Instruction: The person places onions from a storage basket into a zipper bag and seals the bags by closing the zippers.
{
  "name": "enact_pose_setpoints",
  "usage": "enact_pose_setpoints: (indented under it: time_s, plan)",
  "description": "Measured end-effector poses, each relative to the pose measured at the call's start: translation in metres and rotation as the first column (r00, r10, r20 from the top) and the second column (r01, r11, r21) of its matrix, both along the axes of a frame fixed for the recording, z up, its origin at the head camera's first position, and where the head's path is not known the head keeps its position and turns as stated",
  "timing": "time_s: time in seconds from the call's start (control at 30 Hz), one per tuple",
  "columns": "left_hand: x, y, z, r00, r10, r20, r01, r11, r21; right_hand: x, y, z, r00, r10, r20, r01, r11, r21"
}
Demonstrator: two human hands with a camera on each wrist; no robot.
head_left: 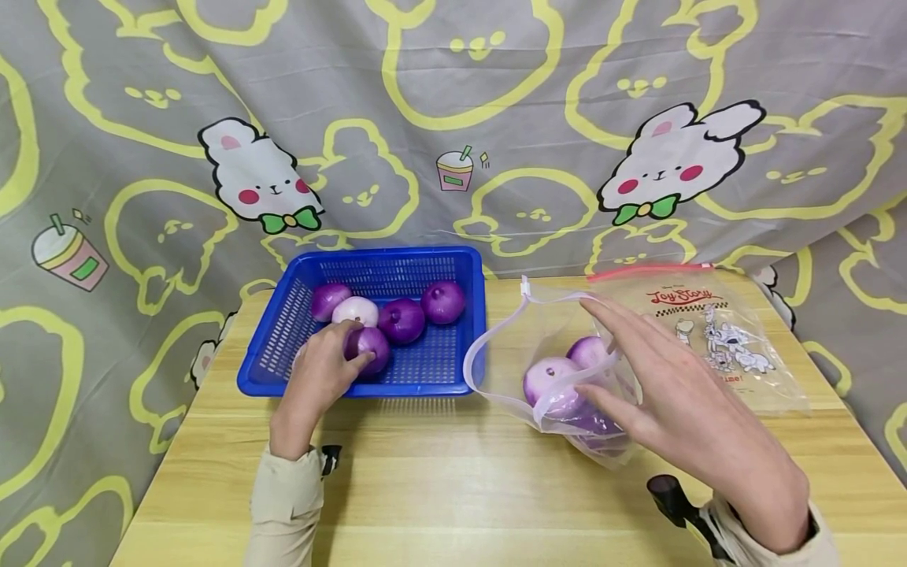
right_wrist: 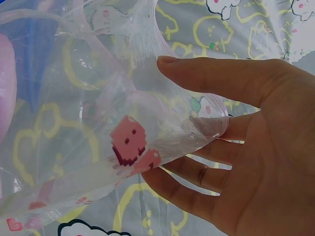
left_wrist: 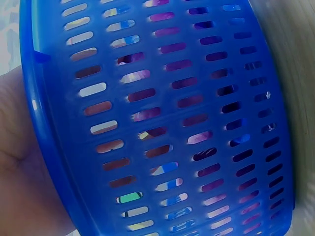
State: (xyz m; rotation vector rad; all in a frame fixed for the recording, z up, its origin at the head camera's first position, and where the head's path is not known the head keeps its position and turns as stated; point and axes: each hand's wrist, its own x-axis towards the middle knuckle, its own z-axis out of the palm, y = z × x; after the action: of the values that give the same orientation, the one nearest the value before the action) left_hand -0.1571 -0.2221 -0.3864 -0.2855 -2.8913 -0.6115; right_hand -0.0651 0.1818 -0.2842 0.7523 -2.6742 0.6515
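Note:
My left hand (head_left: 319, 370) reaches over the near rim of a blue plastic basket (head_left: 418, 389) and grips a purple onion (head_left: 374, 350) with fingers and thumb. Several more onions (head_left: 401, 321) lie behind it in the basket. In the left wrist view the basket's slotted wall (left_wrist: 162, 123) hides the fingers; only part of the palm shows. My right hand (head_left: 687, 394) is at the mouth of a clear zip bag (head_left: 506, 346), fingers extended and spread from the thumb, touching the bag's edge. Onions (head_left: 549, 379) sit inside this bag, whose mouth gapes towards the basket.
A second zip bag (head_left: 751, 386), flat with a red top strip and printed cartoon figures, lies at the right back of the wooden table (head_left: 439, 488). Behind the table hangs a grey patterned cloth (head_left: 397, 94).

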Motion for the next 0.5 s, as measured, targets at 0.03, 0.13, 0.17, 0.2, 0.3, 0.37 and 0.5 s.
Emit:
enact_pose_setpoints:
  time_s: [0.03, 0.13, 0.17, 0.2, 0.3, 0.37, 0.5]
  plan:
    - [0.0001, 0.0002, 0.0004, 1.000, 0.001, 0.000, -0.001, 1.000, -0.001, 0.0000, 0.0002, 0.0000, 1.000, 0.004, -0.001, -0.004, 1.000, -0.002]
    - [0.0009, 0.0008, 0.0017, 1.000, 0.004, 0.000, -0.004, 1.000, 0.004, 0.0001, 0.0004, 0.0000, 1.000, 0.014, -0.002, -0.014, 1.000, -0.007]
    - [0.0012, 0.0011, 0.0022, 1.000, 0.004, 0.000, -0.004, 1.000, 0.007, 0.0001, 0.0005, 0.0000, 1.000, 0.017, -0.002, -0.017, 1.000, -0.009]
    - [0.0014, 0.0013, 0.0027, 1.000, 0.004, -0.001, -0.004, 1.000, 0.012, 0.0001, 0.0005, -0.0001, 1.000, 0.017, -0.002, -0.017, 1.000, -0.009]
    - [0.0024, 0.0024, 0.0048, 1.000, 0.001, -0.011, -0.001, 1.000, 0.030, 0.0000, 0.0005, -0.0001, 1.000, 0.017, -0.002, -0.017, 1.000, -0.008]
    - [0.0031, 0.0031, 0.0064, 1.000, -0.002, -0.025, 0.003, 0.999, 0.038, 0.0001, 0.0006, 0.0000, 1.000, 0.016, -0.001, -0.016, 1.000, -0.005]
    - [0.0043, 0.0046, 0.0088, 0.999, -0.006, -0.050, 0.008, 0.999, 0.045, 0.0006, 0.0005, 0.0002, 1.000, 0.008, 0.014, -0.009, 1.000, 0.001]
